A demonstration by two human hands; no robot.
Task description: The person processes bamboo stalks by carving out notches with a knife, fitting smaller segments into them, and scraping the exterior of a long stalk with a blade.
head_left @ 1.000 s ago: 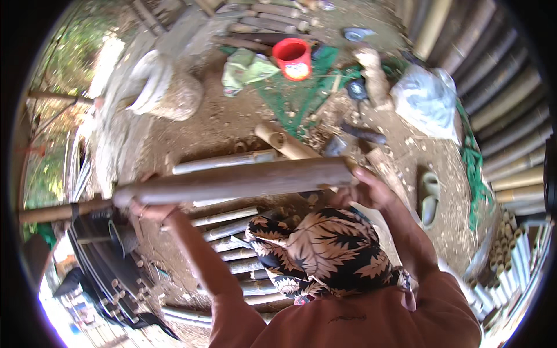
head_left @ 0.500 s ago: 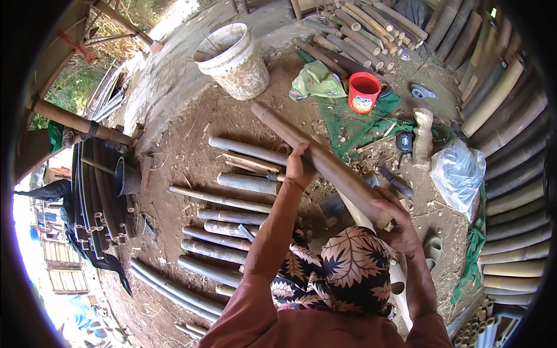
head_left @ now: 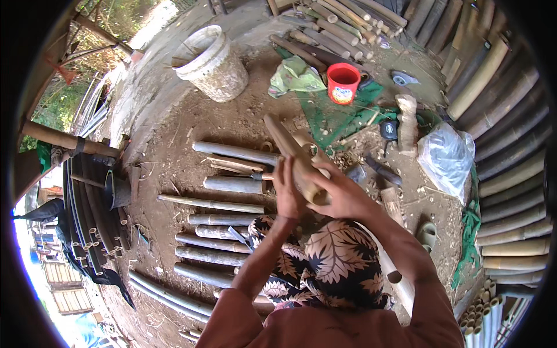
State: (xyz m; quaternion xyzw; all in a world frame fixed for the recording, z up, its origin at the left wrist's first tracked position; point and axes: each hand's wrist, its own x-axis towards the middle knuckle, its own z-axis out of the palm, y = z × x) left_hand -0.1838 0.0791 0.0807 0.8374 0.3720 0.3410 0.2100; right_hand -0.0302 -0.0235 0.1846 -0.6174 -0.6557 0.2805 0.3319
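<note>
A thick brown bamboo pole (head_left: pixel 285 142) is tilted in front of my knees, its hollow near end facing me. My left hand (head_left: pixel 288 190) is pressed to the pole's left side, fingers pointing away from me. My right hand (head_left: pixel 343 190) wraps round the near end from the right. Just left of my left hand, a wooden-handled tool (head_left: pixel 262 176) lies among bamboo lengths on the dirt. More cut bamboo pieces (head_left: pixel 212 253) form a row on the ground to my left.
A stained white bucket (head_left: pixel 216 75) and a red tub (head_left: pixel 342 87) stand ahead. Right of my hands are a dark curved tool (head_left: pixel 383 169), a wood post (head_left: pixel 407 124) and a clear plastic bag (head_left: pixel 447 155). Bamboo poles (head_left: pixel 516 223) line the far right.
The pole has swung steeper and come nearer to me. My right hand has moved left along with its near end, and my left hand has slid down toward that end. The view has shifted slightly.
</note>
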